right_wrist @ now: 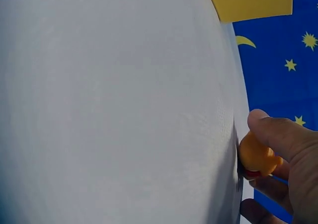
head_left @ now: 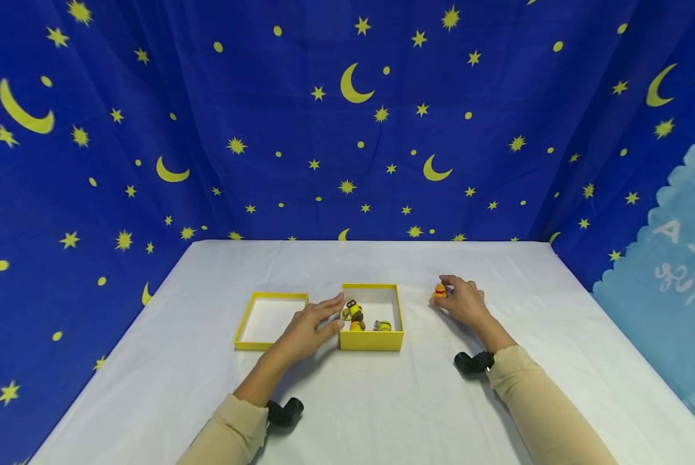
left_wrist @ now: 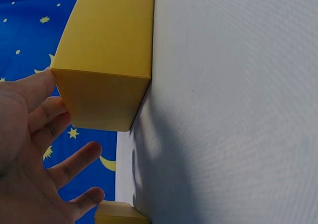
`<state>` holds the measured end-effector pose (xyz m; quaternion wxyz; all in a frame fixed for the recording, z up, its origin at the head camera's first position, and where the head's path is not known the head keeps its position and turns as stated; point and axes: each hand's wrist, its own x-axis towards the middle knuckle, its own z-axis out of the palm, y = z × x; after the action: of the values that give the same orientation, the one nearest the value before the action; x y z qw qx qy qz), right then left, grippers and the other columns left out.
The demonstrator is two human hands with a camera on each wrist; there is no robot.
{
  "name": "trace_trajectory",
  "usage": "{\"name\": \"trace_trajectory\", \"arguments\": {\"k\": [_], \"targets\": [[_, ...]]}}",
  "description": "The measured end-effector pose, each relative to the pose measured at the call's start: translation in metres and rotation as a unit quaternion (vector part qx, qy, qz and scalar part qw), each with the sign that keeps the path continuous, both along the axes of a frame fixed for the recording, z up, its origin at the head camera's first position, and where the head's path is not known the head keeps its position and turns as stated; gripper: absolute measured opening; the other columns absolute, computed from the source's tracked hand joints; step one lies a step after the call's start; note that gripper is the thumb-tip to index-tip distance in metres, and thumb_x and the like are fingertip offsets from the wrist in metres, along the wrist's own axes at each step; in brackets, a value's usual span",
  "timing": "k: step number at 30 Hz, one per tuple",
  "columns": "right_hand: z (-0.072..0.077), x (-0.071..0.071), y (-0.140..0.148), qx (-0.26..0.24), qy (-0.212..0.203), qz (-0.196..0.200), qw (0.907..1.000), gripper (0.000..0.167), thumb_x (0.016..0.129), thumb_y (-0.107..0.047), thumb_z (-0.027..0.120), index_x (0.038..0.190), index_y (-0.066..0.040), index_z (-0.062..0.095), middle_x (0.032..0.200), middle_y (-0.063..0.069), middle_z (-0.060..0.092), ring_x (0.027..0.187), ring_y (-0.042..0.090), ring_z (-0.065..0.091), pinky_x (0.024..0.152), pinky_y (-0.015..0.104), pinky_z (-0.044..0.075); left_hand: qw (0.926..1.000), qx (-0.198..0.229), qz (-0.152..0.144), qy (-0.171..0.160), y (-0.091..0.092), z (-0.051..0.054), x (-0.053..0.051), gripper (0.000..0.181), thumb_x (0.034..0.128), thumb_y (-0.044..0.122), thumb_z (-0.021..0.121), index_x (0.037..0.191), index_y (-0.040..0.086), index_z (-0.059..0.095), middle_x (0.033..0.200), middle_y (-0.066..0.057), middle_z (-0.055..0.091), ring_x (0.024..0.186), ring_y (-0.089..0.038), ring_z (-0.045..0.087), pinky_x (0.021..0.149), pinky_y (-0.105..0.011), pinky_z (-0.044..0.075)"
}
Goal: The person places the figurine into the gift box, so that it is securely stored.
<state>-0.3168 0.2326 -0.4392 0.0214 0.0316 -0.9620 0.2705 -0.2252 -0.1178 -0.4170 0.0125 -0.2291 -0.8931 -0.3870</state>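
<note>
In the head view, my right hand (head_left: pixel 465 303) is at the right of the box, pinching a small orange-and-red toy figurine (head_left: pixel 440 292) between thumb and fingers, low over the table. The right wrist view shows the figurine's rounded orange body (right_wrist: pixel 256 153) beside the thumb, partly covered by the hand. My left hand (head_left: pixel 311 328) rests at the left wall of an open yellow box (head_left: pixel 372 341), thumb and fingertips touching its edge, fingers extended and spread. Inside that box lie a yellow figurine with dark goggles (head_left: pixel 354 311), another yellow-and-grey figurine (head_left: pixel 382 325) and an orange-yellow piece (head_left: pixel 357 326).
A shallow yellow-rimmed lid (head_left: pixel 242 321) with a white inside lies left of the box, partly behind my left hand. White cloth (head_left: pixel 429 413) covers the table. Blue curtains (head_left: pixel 301 116) with moons and stars stand behind and at the sides.
</note>
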Motion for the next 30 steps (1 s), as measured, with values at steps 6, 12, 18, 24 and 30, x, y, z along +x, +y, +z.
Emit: {"name": "trace_trajectory", "arguments": {"k": [6, 12, 18, 24, 30], "targets": [[0.003, 0.000, 0.002, 0.025, 0.003, 0.015, 0.9996, 0.065, 0.080, -0.035, 0.074, 0.134, -0.006, 0.052, 0.124, 0.020, 0.060, 0.104, 0.035, 0.049, 0.080, 0.044, 0.033, 1.0000, 0.000, -0.003, -0.002, 0.000, 0.000, 0.000, 0.049, 0.0963, 0.030, 0.053, 0.141, 0.013, 0.044, 0.151, -0.003, 0.036, 0.139, -0.039, 0.031, 0.111, -0.067, 0.014], [0.002, -0.001, 0.010, 0.016, -0.008, 0.030, 0.9994, 0.064, 0.081, -0.032, 0.073, 0.134, -0.004, 0.051, 0.124, 0.022, 0.060, 0.105, 0.036, 0.048, 0.084, 0.047, 0.033, 1.0000, 0.003, -0.001, 0.000, 0.000, 0.000, 0.000, 0.048, 0.0962, 0.030, 0.054, 0.141, 0.013, 0.044, 0.151, -0.003, 0.037, 0.138, -0.040, 0.033, 0.111, -0.066, 0.015], [0.001, 0.001, 0.012, -0.004, -0.015, 0.040, 0.9991, 0.062, 0.082, -0.030, 0.072, 0.133, -0.003, 0.052, 0.128, 0.022, 0.058, 0.105, 0.035, 0.047, 0.088, 0.050, 0.032, 1.0000, 0.004, -0.001, -0.004, 0.000, 0.000, 0.000, 0.049, 0.0962, 0.029, 0.054, 0.141, 0.012, 0.044, 0.151, -0.003, 0.037, 0.138, -0.042, 0.032, 0.111, -0.067, 0.013], [0.002, 0.001, 0.016, -0.032, -0.033, 0.037, 0.9983, 0.063, 0.083, -0.030, 0.072, 0.135, -0.004, 0.049, 0.128, 0.022, 0.056, 0.110, 0.036, 0.046, 0.092, 0.052, 0.037, 0.9999, 0.003, -0.001, -0.011, -0.001, 0.001, 0.000, 0.049, 0.0964, 0.030, 0.053, 0.141, 0.014, 0.043, 0.152, -0.002, 0.036, 0.140, -0.042, 0.029, 0.111, -0.067, 0.012], [-0.001, 0.000, 0.019, -0.048, -0.031, 0.038, 0.9977, 0.059, 0.084, -0.028, 0.070, 0.133, -0.002, 0.051, 0.123, 0.023, 0.058, 0.112, 0.036, 0.051, 0.095, 0.052, 0.041, 1.0000, 0.002, -0.001, -0.009, 0.000, 0.000, 0.000, 0.049, 0.0964, 0.030, 0.053, 0.141, 0.013, 0.043, 0.152, -0.002, 0.036, 0.140, -0.040, 0.030, 0.111, -0.067, 0.013]]}}
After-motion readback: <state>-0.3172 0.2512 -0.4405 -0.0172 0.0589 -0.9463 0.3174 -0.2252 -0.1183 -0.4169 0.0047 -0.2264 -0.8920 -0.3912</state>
